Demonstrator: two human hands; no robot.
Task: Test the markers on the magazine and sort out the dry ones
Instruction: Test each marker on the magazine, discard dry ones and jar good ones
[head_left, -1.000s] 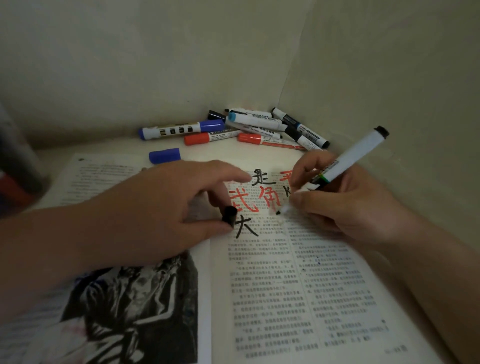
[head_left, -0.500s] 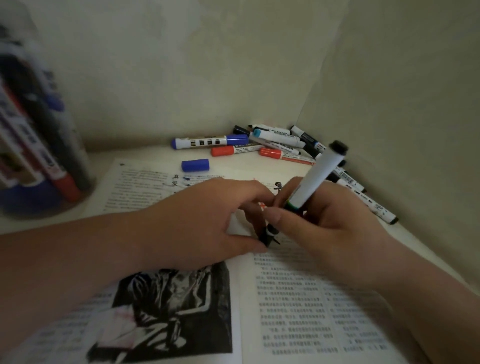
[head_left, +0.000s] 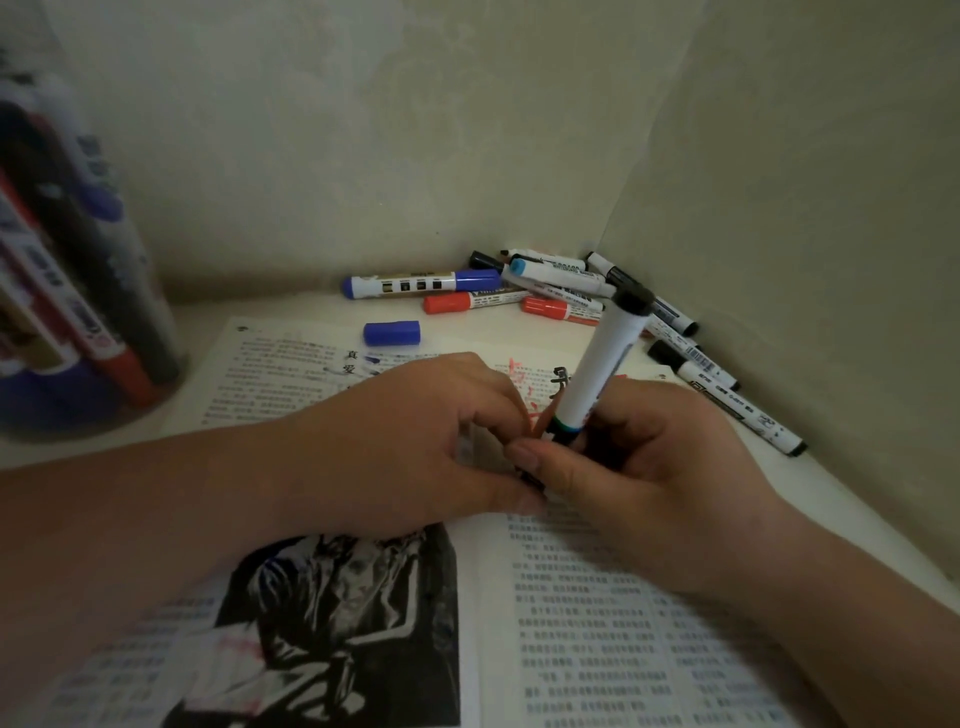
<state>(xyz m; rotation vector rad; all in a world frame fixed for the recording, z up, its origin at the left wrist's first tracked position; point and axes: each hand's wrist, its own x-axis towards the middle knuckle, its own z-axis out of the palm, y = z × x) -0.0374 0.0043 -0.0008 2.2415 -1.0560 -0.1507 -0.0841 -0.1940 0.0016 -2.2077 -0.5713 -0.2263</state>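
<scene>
Since one second ago, we have lifted the white-barrelled marker (head_left: 602, 364) off the open printed magazine (head_left: 597, 623) and brought its tip to the small black cap (head_left: 530, 476).

Head view: our right hand (head_left: 649, 467) grips the marker's lower end, with the barrel near upright above the spread. Our left hand (head_left: 410, 447) pinches the cap, which is mostly hidden between both hands. A loose blue plastic cap (head_left: 392, 332) lies just beyond the magazine's top edge. A pile of loose markers (head_left: 545, 291) lies in the wall corner.

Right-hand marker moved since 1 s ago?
Yes. The marker has tipped more upright, its tip shifting left over the magazine toward the gutter, to the cap in the left hand.
</scene>
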